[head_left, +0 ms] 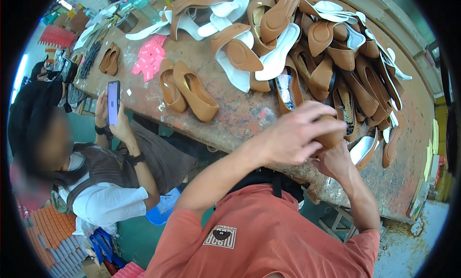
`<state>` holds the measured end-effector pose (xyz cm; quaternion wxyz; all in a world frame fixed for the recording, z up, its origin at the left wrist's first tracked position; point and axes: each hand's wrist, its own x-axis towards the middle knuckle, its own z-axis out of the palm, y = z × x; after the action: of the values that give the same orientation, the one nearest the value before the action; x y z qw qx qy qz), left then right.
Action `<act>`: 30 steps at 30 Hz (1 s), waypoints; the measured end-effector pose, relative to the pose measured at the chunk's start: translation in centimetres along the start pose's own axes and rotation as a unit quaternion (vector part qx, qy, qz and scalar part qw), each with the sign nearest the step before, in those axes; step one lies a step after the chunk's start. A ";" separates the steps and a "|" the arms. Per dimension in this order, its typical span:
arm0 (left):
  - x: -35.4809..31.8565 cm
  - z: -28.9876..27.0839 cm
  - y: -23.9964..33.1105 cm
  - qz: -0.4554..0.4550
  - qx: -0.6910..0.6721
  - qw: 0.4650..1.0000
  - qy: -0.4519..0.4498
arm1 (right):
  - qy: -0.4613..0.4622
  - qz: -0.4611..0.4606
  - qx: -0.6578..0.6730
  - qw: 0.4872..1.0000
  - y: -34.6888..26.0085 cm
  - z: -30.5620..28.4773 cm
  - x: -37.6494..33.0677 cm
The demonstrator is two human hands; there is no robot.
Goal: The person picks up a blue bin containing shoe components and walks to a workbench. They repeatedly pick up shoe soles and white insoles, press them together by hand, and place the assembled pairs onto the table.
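A tan shoe (332,134) sits at centre-right, gripped from above by the left hand (297,134), fingers curled over it, and cupped underneath by the right hand (336,162). At twelve o'clock a worn reddish counter (240,114) carries heaped tan shoes (345,71) and white insoles (278,54). At nine o'clock, a seated person holds a phone (113,102) by the counter's edge.

Worn workbench (240,117), reddish-brown top. Heap of tan shoes (336,62) mixed with white insoles (278,54) at its far right. Two tan shoes (189,93) standing apart near the front edge; pink tags (150,57) behind them. Seated co-worker at left holding a phone (113,102).
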<state>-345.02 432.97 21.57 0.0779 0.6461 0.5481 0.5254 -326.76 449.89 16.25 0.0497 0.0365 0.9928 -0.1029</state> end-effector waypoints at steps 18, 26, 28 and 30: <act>-18.0 -1.5 -9.4 -0.302 -0.169 0.938 0.008 | -0.021 -0.068 0.030 0.997 -11.0 8.3 8.2; -17.0 -2.6 -7.4 -0.284 0.000 0.958 -0.030 | 0.154 -0.036 0.282 0.946 -7.8 3.6 1.7; -16.4 -3.1 -7.1 -0.252 0.054 0.966 -0.028 | 0.291 0.121 0.325 0.892 -3.3 1.9 -4.1; -16.6 -5.5 -4.9 -0.189 0.197 0.962 0.027 | 0.426 0.315 0.317 0.787 2.5 0.4 -10.1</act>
<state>-349.74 419.15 10.74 0.0315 0.5191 0.7548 0.3999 -316.54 451.57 16.39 -0.3626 0.4007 0.7584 -0.3645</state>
